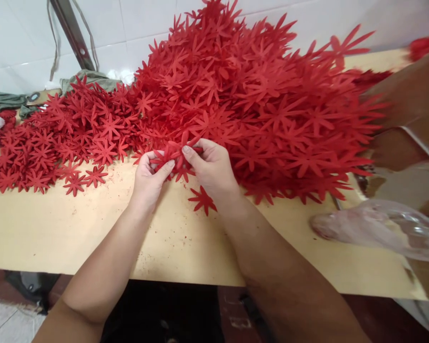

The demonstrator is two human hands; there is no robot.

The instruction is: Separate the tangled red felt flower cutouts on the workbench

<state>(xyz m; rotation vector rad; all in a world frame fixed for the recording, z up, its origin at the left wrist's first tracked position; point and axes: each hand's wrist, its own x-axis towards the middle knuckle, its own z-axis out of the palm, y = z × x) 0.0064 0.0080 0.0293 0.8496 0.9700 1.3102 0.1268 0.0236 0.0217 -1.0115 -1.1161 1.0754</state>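
Observation:
In front of the piles, my left hand [149, 178] pinches a red flower-shaped cutout [168, 153] between thumb and fingers. Close beside it, my right hand [214, 164] is closed on another red flower-shaped cutout [186, 141], thumb on top. The two pieces meet or overlap between my hands; whether they are joined I cannot tell. One loose flower cutout [202, 200] lies on the table just below my right hand. Behind rises a large heap of the same red cutouts [264, 100], and a lower heap [89, 119] spreads to the left.
The pale wooden table [93, 233] carries scattered red crumbs. On its right are a clear plastic bag [382, 228] and a cardboard box [411, 95]. Green cloth [93, 81] and a metal bar [73, 33] stand at the tiled back wall.

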